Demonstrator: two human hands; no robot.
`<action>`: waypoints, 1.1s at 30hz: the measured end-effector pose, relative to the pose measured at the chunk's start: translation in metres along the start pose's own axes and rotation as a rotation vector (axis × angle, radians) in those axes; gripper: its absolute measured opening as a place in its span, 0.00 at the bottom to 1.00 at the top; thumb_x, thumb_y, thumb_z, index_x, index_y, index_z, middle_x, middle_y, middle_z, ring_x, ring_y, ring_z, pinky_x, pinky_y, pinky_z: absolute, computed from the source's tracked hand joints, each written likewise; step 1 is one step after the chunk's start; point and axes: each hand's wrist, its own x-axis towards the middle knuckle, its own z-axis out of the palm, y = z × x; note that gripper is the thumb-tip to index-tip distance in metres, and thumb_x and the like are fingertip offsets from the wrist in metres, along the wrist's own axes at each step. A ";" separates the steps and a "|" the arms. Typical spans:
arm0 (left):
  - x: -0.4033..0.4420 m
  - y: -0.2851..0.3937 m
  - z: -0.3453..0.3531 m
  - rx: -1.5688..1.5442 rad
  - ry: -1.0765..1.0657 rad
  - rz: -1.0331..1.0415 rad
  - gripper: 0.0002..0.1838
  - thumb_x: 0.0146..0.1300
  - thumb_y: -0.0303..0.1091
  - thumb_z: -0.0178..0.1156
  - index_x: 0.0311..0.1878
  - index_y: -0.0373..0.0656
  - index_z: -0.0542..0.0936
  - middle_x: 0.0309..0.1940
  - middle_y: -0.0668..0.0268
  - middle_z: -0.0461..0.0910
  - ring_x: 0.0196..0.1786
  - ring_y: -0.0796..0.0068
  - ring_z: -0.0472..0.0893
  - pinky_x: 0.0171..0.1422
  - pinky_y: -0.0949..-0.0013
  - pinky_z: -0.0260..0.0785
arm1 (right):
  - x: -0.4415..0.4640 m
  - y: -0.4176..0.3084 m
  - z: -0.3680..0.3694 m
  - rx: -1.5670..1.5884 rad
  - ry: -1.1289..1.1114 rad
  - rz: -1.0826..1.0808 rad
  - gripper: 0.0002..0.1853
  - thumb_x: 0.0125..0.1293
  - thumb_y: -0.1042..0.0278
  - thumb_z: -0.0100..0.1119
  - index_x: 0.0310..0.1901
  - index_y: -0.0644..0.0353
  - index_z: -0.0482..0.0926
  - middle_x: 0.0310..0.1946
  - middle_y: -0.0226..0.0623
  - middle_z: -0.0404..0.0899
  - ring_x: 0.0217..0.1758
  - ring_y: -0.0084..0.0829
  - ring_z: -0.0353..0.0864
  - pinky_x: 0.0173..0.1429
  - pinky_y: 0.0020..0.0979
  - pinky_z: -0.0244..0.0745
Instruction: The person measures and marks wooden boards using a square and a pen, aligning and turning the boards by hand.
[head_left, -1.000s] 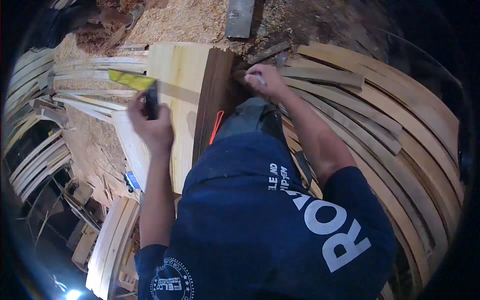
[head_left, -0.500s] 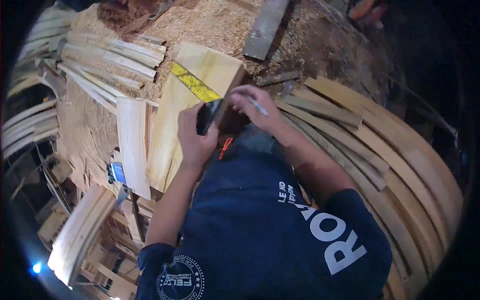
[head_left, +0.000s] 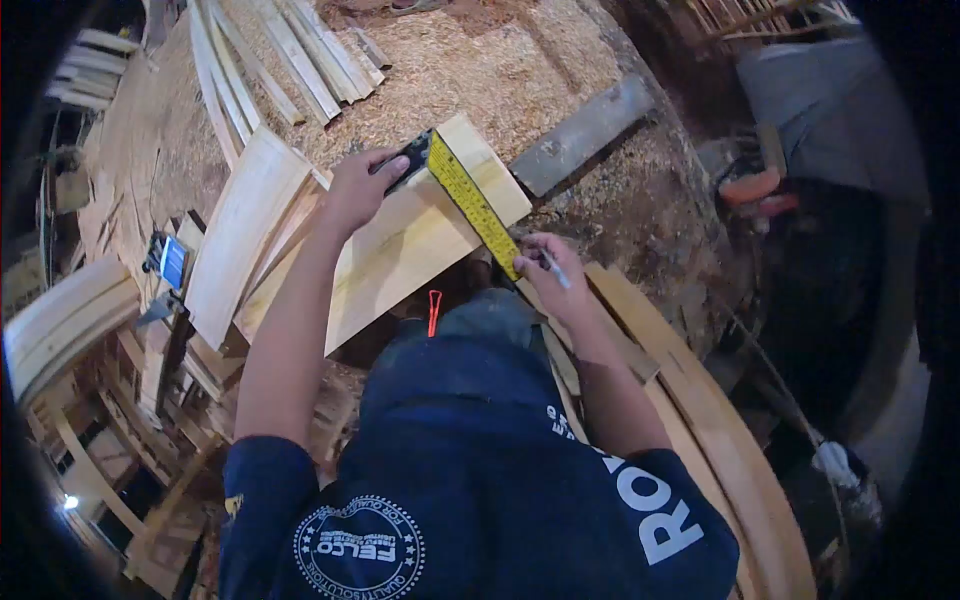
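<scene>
A thick pale timber block [head_left: 385, 270] lies in front of me, angled up to the right. Across it, near its far end, runs the yellow blade of a try square [head_left: 470, 200]. My left hand [head_left: 357, 192] is closed on the square's black stock at the block's far left edge. My right hand [head_left: 552, 277] is closed around a slim, light-coloured pen [head_left: 556, 270]. Its fingers touch or nearly touch the blade's free tip, just past the block's right edge.
Curved boards [head_left: 700, 420] are stacked at my right, with a grey plank [head_left: 580, 135] beyond the block. Thin strips [head_left: 290, 60] lie on sawdust. Another pale board [head_left: 250, 230] and a blue object [head_left: 174, 262] are at left. An orange loop [head_left: 434, 312] hangs at my waist.
The square has turned around: its stock moved from the block's near right edge to the far left edge. My right hand has come to the blade's tip. My view has shifted.
</scene>
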 end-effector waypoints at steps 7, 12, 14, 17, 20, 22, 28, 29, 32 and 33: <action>0.056 -0.021 0.002 0.070 -0.036 0.011 0.21 0.74 0.49 0.62 0.62 0.50 0.86 0.45 0.56 0.90 0.44 0.61 0.87 0.53 0.60 0.77 | 0.020 -0.003 0.018 0.241 0.136 0.163 0.20 0.68 0.72 0.68 0.58 0.67 0.76 0.44 0.38 0.83 0.44 0.25 0.82 0.47 0.29 0.80; 0.053 -0.024 0.031 0.151 0.177 0.086 0.23 0.70 0.45 0.65 0.65 0.49 0.83 0.53 0.52 0.86 0.53 0.51 0.85 0.63 0.56 0.76 | 0.045 0.022 0.010 0.269 0.121 0.038 0.17 0.68 0.77 0.66 0.57 0.67 0.74 0.43 0.38 0.81 0.41 0.25 0.82 0.46 0.30 0.82; 0.045 -0.028 0.038 0.065 0.276 0.170 0.25 0.67 0.44 0.68 0.65 0.48 0.83 0.52 0.51 0.83 0.56 0.52 0.82 0.66 0.56 0.73 | 0.041 0.015 0.011 0.361 0.101 0.079 0.17 0.68 0.78 0.65 0.56 0.67 0.74 0.43 0.38 0.80 0.39 0.25 0.82 0.45 0.29 0.83; 0.035 -0.019 0.036 0.045 0.245 0.122 0.27 0.66 0.45 0.69 0.67 0.49 0.82 0.50 0.52 0.83 0.56 0.53 0.82 0.65 0.57 0.73 | 0.039 0.009 0.011 0.365 0.106 0.078 0.16 0.69 0.78 0.64 0.56 0.67 0.73 0.42 0.38 0.80 0.40 0.24 0.82 0.44 0.28 0.84; 0.040 -0.027 0.045 0.064 0.281 0.105 0.27 0.65 0.47 0.70 0.66 0.50 0.82 0.49 0.53 0.83 0.56 0.53 0.82 0.64 0.57 0.73 | 0.041 0.009 0.011 0.395 0.104 0.088 0.16 0.69 0.78 0.64 0.56 0.67 0.73 0.41 0.37 0.80 0.40 0.24 0.82 0.43 0.28 0.84; 0.037 -0.021 0.047 0.061 0.281 0.079 0.27 0.65 0.48 0.70 0.66 0.51 0.82 0.49 0.55 0.83 0.56 0.54 0.82 0.64 0.57 0.73 | 0.040 0.004 0.008 0.350 0.094 0.079 0.16 0.69 0.78 0.64 0.55 0.66 0.74 0.40 0.37 0.80 0.40 0.24 0.83 0.44 0.28 0.82; 0.034 -0.013 0.053 0.133 0.323 0.058 0.28 0.67 0.52 0.67 0.67 0.54 0.81 0.53 0.59 0.81 0.57 0.55 0.82 0.63 0.57 0.74 | 0.042 0.012 -0.023 0.069 0.119 -0.019 0.15 0.75 0.68 0.59 0.58 0.67 0.77 0.45 0.38 0.84 0.47 0.26 0.84 0.51 0.28 0.79; 0.033 -0.014 0.054 0.146 0.342 0.051 0.28 0.67 0.53 0.67 0.68 0.55 0.81 0.54 0.60 0.81 0.57 0.55 0.82 0.63 0.57 0.74 | 0.041 0.008 -0.028 0.016 0.127 -0.042 0.16 0.76 0.66 0.57 0.59 0.67 0.78 0.47 0.38 0.85 0.49 0.26 0.85 0.52 0.29 0.78; 0.032 -0.010 0.053 0.116 0.305 0.008 0.29 0.67 0.56 0.66 0.68 0.55 0.80 0.55 0.60 0.81 0.58 0.54 0.82 0.64 0.56 0.74 | 0.044 -0.017 -0.033 0.116 0.172 -0.020 0.20 0.79 0.62 0.53 0.62 0.68 0.78 0.51 0.41 0.86 0.54 0.29 0.85 0.54 0.30 0.79; 0.032 -0.011 0.055 0.132 0.313 0.021 0.29 0.68 0.56 0.66 0.68 0.55 0.80 0.55 0.60 0.81 0.59 0.54 0.81 0.64 0.56 0.73 | 0.045 -0.027 -0.034 0.088 0.156 -0.056 0.20 0.79 0.62 0.53 0.63 0.68 0.78 0.51 0.42 0.87 0.54 0.29 0.85 0.55 0.30 0.79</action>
